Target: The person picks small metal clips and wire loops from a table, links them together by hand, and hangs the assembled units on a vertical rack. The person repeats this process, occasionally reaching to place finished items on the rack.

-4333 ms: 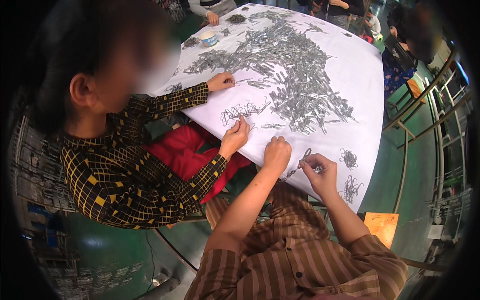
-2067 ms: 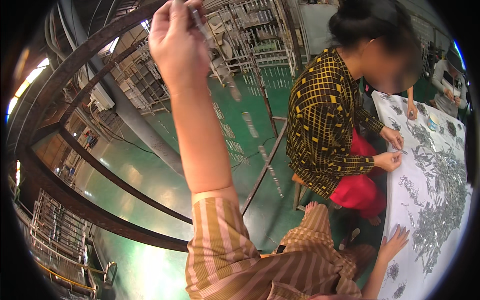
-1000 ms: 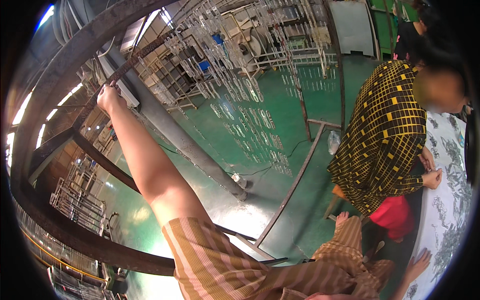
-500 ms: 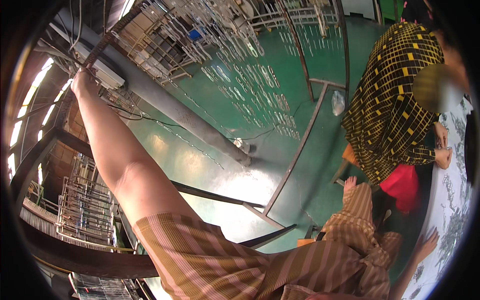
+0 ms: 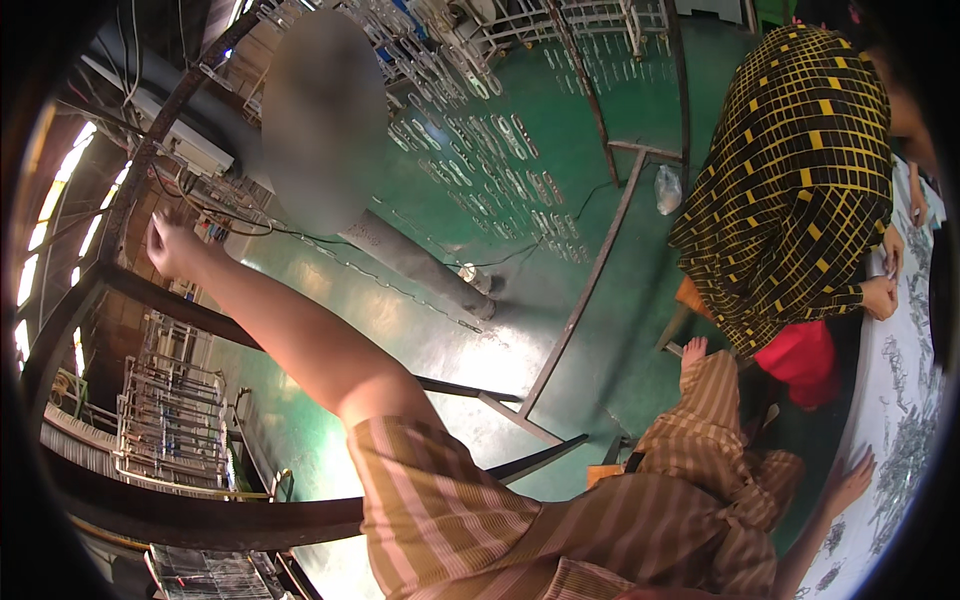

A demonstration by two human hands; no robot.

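My left hand [image 5: 178, 245], at the end of an outstretched arm, is raised at the far left beside a dark upright pole [image 5: 143, 175]. Its fingers are curled in, and whatever they may hold is too small to make out. On the right, my right hand [image 5: 852, 485] lies with fingers stretched out on a white tabletop [image 5: 850, 545] strewn with small dark pieces. It appears to hold nothing.
A person in a black and yellow checked garment [image 5: 790, 180] sits at the table, hands [image 5: 880, 295] together over it. Metal racks [image 5: 170, 400], a dark frame [image 5: 230, 525], a fallen-looking grey pipe [image 5: 420, 265] and hanging oval pieces [image 5: 460, 160] fill the left and back.
My left hand has come down from higher by the dark pole and its arm has swung lower. A grey blurred patch now covers part of the pipe. My right hand stays on the tabletop.
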